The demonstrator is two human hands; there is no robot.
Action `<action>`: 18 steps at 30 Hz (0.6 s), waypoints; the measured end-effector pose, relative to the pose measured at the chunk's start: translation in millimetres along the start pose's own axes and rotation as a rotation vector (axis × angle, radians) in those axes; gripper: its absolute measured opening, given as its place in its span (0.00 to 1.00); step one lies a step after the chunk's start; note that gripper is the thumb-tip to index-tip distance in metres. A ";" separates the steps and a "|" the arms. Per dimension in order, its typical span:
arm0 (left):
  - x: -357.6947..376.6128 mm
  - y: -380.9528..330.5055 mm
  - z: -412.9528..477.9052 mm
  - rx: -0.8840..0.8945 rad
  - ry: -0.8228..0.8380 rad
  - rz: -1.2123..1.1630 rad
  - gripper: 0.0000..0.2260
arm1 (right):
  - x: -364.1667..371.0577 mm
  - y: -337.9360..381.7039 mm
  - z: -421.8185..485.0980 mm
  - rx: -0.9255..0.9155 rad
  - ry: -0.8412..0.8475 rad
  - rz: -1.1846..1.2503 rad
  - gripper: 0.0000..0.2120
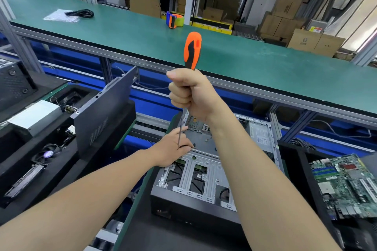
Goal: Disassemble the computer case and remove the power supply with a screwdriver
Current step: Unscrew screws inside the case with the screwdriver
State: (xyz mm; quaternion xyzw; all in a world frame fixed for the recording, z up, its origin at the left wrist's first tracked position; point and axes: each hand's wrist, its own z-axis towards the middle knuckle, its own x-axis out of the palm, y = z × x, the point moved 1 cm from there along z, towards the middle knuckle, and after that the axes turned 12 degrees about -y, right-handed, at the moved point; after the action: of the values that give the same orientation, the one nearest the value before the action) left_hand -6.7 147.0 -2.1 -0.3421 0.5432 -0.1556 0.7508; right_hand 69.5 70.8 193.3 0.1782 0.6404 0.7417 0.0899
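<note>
An open computer case [195,179] lies on its side in front of me, its grey metal drive cage facing up. The power supply [260,133] sits in the case's far right corner. My right hand [189,91] grips a long screwdriver [192,49] by its orange-and-black handle, held upright with the shaft pointing down into the case. My left hand [173,149] rests on the case's left edge, its fingers around the lower end of the shaft near the tip. The tip itself is hidden by those fingers.
A removed dark side panel [102,108] leans at the left. Another power supply [34,116] and parts lie on a black tray at far left. A green motherboard [344,185] lies at right. Behind runs a green bench [244,57] with a tape dispenser [174,19] and cable [81,13].
</note>
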 end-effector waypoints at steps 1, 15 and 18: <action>0.2 -0.5 0.1 0.004 -0.005 -0.003 0.10 | -0.2 -0.3 0.6 0.023 0.078 0.024 0.23; -5.1 -7.6 1.0 -0.009 0.036 0.020 0.11 | 8.0 4.1 -3.7 -0.087 -0.555 -0.308 0.18; -2.4 -6.0 0.3 0.013 0.028 0.030 0.12 | 23.2 -7.0 -11.6 -0.238 -0.951 -0.370 0.18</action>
State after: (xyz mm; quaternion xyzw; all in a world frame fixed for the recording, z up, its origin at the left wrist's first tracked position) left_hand -6.5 144.2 3.7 -0.3266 0.5579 -0.1526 0.7475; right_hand 43.2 69.7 188.5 0.3678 0.4608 0.6184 0.5196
